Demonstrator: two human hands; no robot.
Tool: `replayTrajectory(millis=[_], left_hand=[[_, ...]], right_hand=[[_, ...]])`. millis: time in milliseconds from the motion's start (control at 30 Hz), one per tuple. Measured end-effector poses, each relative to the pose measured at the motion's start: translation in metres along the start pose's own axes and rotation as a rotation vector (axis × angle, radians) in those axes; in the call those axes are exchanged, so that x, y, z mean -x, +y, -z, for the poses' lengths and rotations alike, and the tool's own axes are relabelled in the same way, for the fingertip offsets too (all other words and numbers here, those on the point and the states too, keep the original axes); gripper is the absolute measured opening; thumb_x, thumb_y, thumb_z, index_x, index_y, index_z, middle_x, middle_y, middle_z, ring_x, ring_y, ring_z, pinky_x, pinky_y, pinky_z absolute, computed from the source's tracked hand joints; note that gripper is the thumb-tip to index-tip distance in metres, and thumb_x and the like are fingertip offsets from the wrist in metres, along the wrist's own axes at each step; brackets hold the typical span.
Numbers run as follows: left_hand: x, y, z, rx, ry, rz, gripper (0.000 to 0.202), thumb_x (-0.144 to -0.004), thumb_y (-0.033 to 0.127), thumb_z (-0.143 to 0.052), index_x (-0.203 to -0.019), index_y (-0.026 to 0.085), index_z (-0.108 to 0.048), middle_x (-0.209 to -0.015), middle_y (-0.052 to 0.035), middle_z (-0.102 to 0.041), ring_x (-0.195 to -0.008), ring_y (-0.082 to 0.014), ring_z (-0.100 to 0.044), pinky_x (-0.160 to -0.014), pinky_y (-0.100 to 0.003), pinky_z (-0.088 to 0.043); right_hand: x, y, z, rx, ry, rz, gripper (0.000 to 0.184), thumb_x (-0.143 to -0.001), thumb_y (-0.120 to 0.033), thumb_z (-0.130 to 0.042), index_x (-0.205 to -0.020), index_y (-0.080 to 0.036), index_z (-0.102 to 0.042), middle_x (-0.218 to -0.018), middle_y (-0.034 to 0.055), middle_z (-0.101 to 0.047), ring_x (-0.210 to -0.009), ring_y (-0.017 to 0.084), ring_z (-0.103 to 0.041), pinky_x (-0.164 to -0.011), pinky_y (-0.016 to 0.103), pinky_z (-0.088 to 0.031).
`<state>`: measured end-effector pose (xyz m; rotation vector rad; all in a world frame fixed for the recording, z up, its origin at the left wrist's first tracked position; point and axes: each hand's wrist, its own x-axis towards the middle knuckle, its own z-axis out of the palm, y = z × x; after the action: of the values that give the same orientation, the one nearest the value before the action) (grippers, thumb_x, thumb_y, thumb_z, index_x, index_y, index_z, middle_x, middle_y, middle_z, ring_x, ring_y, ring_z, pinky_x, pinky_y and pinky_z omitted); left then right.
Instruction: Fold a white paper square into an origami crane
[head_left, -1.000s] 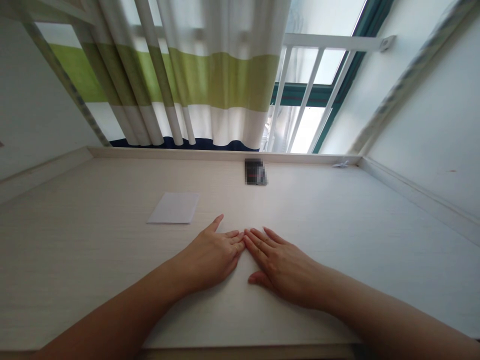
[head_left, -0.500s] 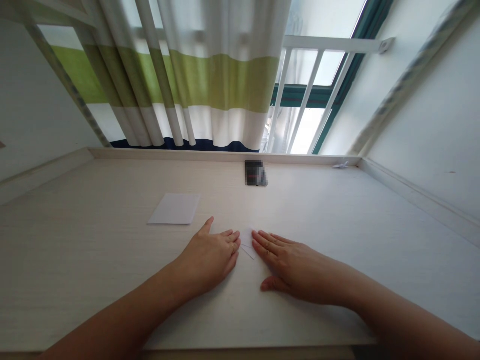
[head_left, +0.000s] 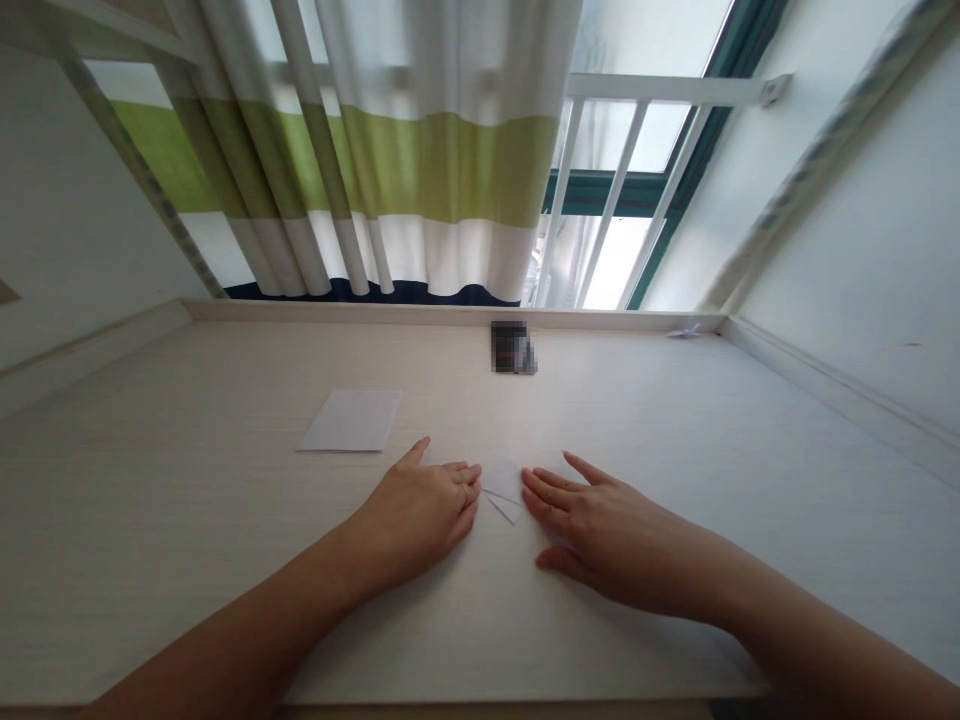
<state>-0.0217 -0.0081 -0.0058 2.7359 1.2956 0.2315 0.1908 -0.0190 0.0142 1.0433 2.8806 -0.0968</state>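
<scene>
A small folded white paper (head_left: 505, 490) lies on the pale wooden desk (head_left: 675, 430), between my two hands. My left hand (head_left: 424, 512) lies flat on the desk, palm down, fingers stretched, its fingertips touching the paper's left edge. My right hand (head_left: 600, 525) also lies flat with fingers spread, its fingertips at the paper's right edge. Most of the paper shows in the gap between the fingertips. Neither hand grips anything.
A flat white sheet (head_left: 350, 420) lies on the desk to the far left of my hands. A small dark blurred object (head_left: 513, 346) stands at the desk's back edge. Behind hang a striped curtain (head_left: 405, 160) and a window with white bars (head_left: 615, 190).
My hands, which touched at the fingertips, have slid apart. The right hand moved right, uncovering the folded paper between them.
</scene>
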Motion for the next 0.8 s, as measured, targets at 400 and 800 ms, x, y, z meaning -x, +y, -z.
replayTrajectory(millis=[400, 800], left_hand=[[-0.019, -0.008, -0.013, 0.328, 0.208, 0.253, 0.028, -0.070, 0.042, -0.057, -0.082, 0.016, -0.057, -0.085, -0.0052, -0.061, -0.081, -0.0190, -0.055, -0.072, -0.032, -0.046], [-0.025, -0.008, -0.018, 0.384, 0.163, 0.233, 0.023, -0.070, 0.038, -0.058, -0.078, 0.016, -0.059, -0.085, -0.0054, -0.056, -0.085, -0.0203, -0.052, -0.073, -0.033, -0.045]], right_hand=[[-0.024, 0.001, -0.005, -0.106, 0.127, -0.125, 0.021, -0.083, -0.019, -0.045, -0.077, -0.014, -0.064, -0.089, 0.0094, -0.062, -0.082, 0.018, -0.057, -0.075, 0.030, -0.044], [-0.033, 0.013, -0.016, -0.503, 0.300, -0.402, 0.009, -0.078, -0.024, -0.049, -0.077, -0.016, -0.052, -0.075, 0.0025, -0.055, -0.062, 0.011, -0.050, -0.057, 0.024, -0.042]])
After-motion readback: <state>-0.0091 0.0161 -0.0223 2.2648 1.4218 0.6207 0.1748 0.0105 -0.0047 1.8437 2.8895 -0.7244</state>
